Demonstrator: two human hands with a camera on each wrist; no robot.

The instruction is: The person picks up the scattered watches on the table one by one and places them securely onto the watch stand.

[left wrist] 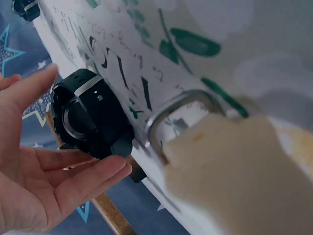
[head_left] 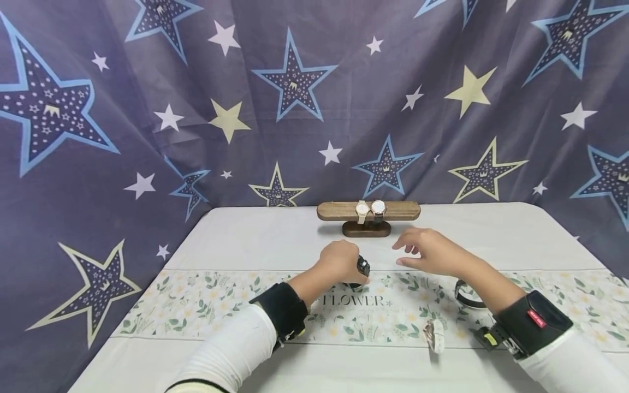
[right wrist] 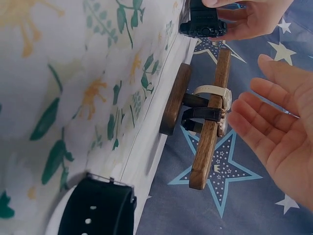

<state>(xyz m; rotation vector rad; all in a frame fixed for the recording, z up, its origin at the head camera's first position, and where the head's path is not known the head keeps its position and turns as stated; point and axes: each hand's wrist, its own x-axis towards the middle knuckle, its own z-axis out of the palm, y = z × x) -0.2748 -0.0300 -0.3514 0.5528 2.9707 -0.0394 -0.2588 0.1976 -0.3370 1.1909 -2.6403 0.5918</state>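
Note:
My left hand (head_left: pixel 339 259) holds a black sports watch (head_left: pixel 363 266) above the flowered strip of the table. In the left wrist view, fingers and thumb are around the watch (left wrist: pixel 90 117), its round face partly turned away. To the right, my right hand (head_left: pixel 427 251) is in the air with fingers loosely bent and nothing in them. The right wrist view shows that palm (right wrist: pixel 283 122) in front of the wooden watch stand (right wrist: pixel 203 166). On the stand's bar hang a cream-strap watch (head_left: pixel 362 210) and a black-strap watch (head_left: pixel 378 208), side by side.
A black-strap watch (head_left: pixel 464 297) lies on the table beneath my right forearm. Nearer the front is a white-banded watch (head_left: pixel 437 335) on its side. A blurred beige strap (left wrist: pixel 230 166) with a metal buckle fills the left wrist view's foreground. A star-patterned curtain (head_left: pixel 314 147) hangs behind.

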